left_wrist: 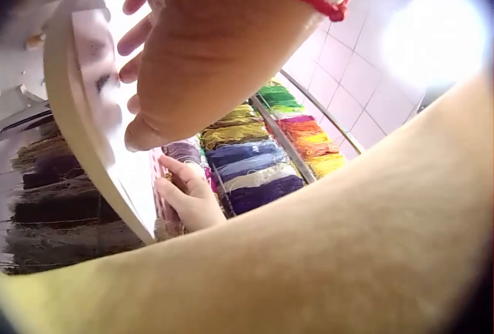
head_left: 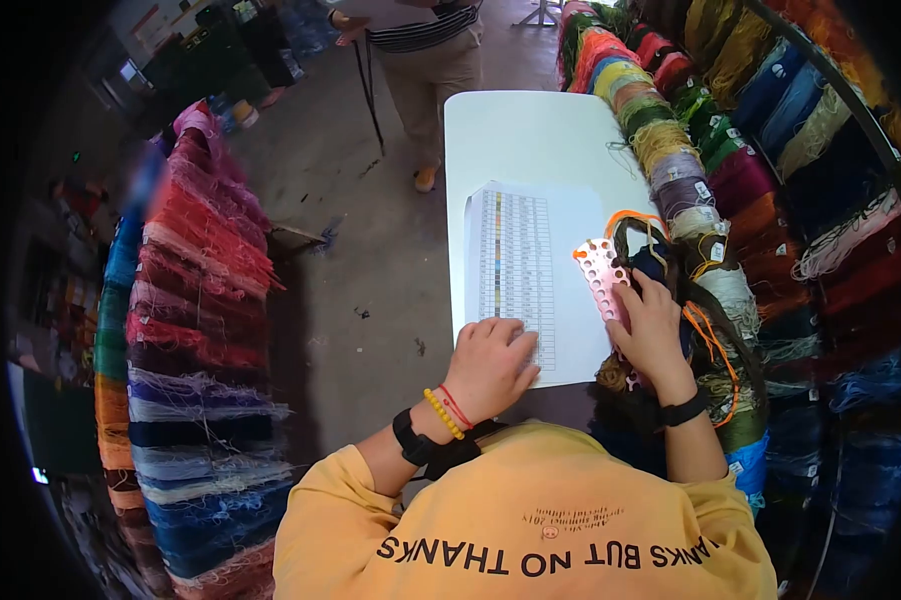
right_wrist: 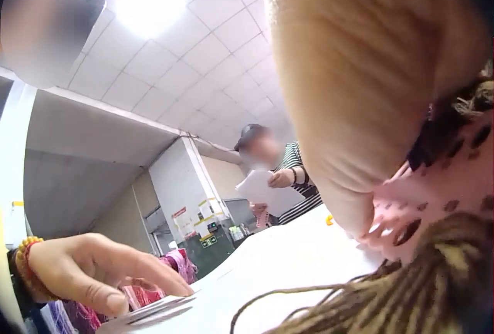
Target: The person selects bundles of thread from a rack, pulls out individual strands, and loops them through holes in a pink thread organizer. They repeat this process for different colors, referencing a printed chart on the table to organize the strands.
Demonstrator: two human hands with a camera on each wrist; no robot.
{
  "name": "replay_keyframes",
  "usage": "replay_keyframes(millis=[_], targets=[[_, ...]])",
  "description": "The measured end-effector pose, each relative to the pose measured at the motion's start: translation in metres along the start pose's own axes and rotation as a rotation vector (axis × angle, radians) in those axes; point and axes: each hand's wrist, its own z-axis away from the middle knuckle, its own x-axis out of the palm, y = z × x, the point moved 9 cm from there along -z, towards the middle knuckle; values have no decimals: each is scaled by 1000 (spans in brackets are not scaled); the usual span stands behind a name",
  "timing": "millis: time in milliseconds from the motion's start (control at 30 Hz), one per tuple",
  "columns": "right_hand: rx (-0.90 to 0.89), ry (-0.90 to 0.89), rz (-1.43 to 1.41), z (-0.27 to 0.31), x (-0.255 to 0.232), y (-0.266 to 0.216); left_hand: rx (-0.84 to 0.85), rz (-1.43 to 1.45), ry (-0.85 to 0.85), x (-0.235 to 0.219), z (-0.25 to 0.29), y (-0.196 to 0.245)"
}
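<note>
Left hand point(head_left: 492, 362) rests on the printed chart sheet point(head_left: 518, 280), fingers point(head_left: 515, 335) loosely curled with tips pressing the lower edge of the paper, gripping nothing. Sheet lies flat on the white table point(head_left: 530, 135), near its front end. Left wrist carries a black band plus yellow and red bead bracelets point(head_left: 446, 410).

Right hand point(head_left: 652, 328) grips the pink perforated thread card point(head_left: 603, 275) at the table's right edge, fingers curled round its lower part. Card is tilted, upper end pointing away from the person. Orange thread point(head_left: 632, 216) loops off the card's top; dark and olive thread bundles point(head_left: 720, 380) hang against it below the hand. Right wrist view: pink card with oval holes point(right_wrist: 432, 203) right under the palm, twisted olive threads below it.

Racks of coloured thread skeins run down both sides: left rack point(head_left: 185, 300), right rack point(head_left: 770, 170). Second person in a striped shirt point(head_left: 420, 30) stands beyond the table's far end, holding paper.
</note>
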Motion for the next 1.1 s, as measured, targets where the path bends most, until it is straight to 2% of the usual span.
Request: replay_keyframes(millis=[33,133,233,333,367,433,467,500,533,567,600,633,667,733,800,900,933,967,1033,1067,1100], targets=[[12,5,28,2,-8,-3,11,22,26,-3,-5,4],[124,-127,-76,12,-10,4,-5,153,-96,5,-23,9],[119,-163,0,19,-12,3,-61,402,-132,27,-44,4],[133,-114,-22,22,-10,7,-204,563,-270,60,-73,-11],[148,-122,7,22,-7,10,-196,585,-204,66,-83,-17],[185,-127,23,21,-3,13,-412,870,-363,105,-92,-32],[139,-55,53,22,-1,14,-432,906,-297,123,-98,-46],[124,-19,91,22,1,14,-486,988,-300,130,-100,-48],[55,59,121,23,11,17,-550,1088,-298,126,-100,-39],[44,105,72,26,28,25,-585,1106,-316,118,-100,-29],[46,161,70,30,25,24,-597,1137,-309,123,-101,-29],[38,137,84,30,27,22,-621,1217,-301,128,-100,-29],[81,4,74,31,25,20,-650,1244,-296,142,-101,-37],[169,-164,-106,40,0,8,-632,1182,-290,145,-108,-37],[146,-254,-153,44,-28,-6,-613,1149,-253,135,-112,-33],[-56,-48,-378,45,-134,-22,-534,1069,-182,143,-118,-48],[-6,-33,-402,49,-202,-32,-554,1100,-193,147,-116,-51],[-45,88,-502,56,-236,-23,-570,1129,-210,148,-115,-52],[-98,354,-464,80,-331,-20,-568,1234,-246,155,-115,-49],[-82,432,-451,94,-365,-13,-559,1311,-257,159,-114,-49],[29,496,-476,107,-394,1,-552,1389,-265,158,-115,-47]])
